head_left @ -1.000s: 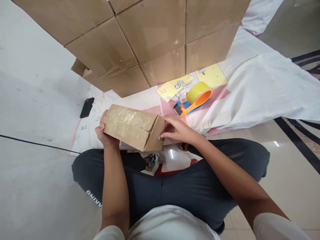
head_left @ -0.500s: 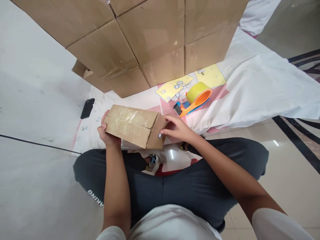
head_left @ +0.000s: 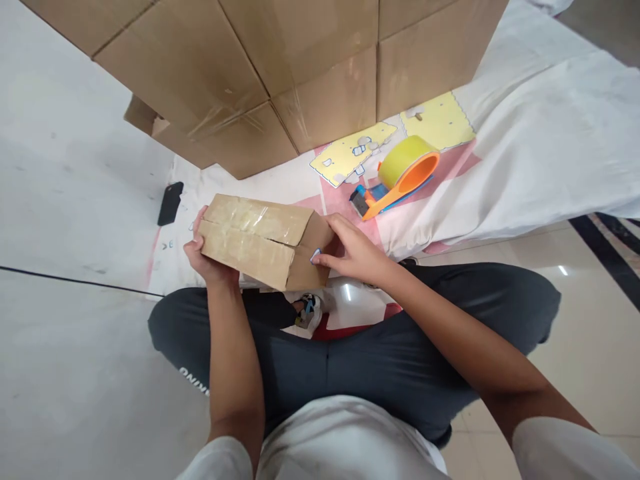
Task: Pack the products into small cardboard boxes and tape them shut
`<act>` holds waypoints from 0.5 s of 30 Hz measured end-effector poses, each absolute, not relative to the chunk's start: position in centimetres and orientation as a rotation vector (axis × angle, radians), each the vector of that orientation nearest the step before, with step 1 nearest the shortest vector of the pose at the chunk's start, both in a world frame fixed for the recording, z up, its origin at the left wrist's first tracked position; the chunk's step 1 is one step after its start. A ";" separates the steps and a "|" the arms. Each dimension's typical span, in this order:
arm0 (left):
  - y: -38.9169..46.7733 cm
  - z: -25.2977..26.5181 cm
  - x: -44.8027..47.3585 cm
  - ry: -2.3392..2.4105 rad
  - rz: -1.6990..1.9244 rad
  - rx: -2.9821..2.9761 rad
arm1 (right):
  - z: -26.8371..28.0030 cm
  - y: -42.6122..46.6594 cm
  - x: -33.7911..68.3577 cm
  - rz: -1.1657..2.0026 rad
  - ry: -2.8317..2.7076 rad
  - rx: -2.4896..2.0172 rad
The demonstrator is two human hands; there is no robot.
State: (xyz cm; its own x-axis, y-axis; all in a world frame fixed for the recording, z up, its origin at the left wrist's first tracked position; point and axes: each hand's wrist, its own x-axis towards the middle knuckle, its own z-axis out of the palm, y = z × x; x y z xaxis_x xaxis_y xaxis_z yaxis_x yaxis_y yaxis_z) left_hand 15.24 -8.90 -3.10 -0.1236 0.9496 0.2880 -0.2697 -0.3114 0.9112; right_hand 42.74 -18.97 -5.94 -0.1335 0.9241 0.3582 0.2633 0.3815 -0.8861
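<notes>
A small brown cardboard box (head_left: 250,237) with shiny clear tape across its top is held above my lap, slightly tilted. My left hand (head_left: 207,257) grips its left end, the thumb at the edge and the other fingers partly hidden beneath. At the right end, my right hand (head_left: 350,250) holds the box with thumb and fingers on the end face. A small white and blue sticker (head_left: 315,255) shows on that face by my right thumb. Beyond the box lies a tape dispenser (head_left: 395,190), orange and blue, carrying a yellow-green roll.
Stacked cardboard boxes (head_left: 320,100) stand at the back of the patterned sheet (head_left: 510,167). A black phone (head_left: 171,203) lies by the white wall (head_left: 80,200) on the left. An open-ended box (head_left: 173,140) juts out at the stack's left.
My view has shifted a little, so the stack and tape dispenser sit higher. Both hands keep hold of the box, and my right thumb has moved onto the sticker's edge.
</notes>
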 end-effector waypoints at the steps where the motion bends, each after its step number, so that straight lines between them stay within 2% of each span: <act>1: -8.9 -3.1 15.3 0.883 1.616 1.164 | -6.1 -18.9 42.6 0.815 -1.616 -1.088; 15: -9.0 -3.3 15.0 0.857 1.629 1.123 | -5.6 -19.2 44.3 0.916 -1.748 -1.012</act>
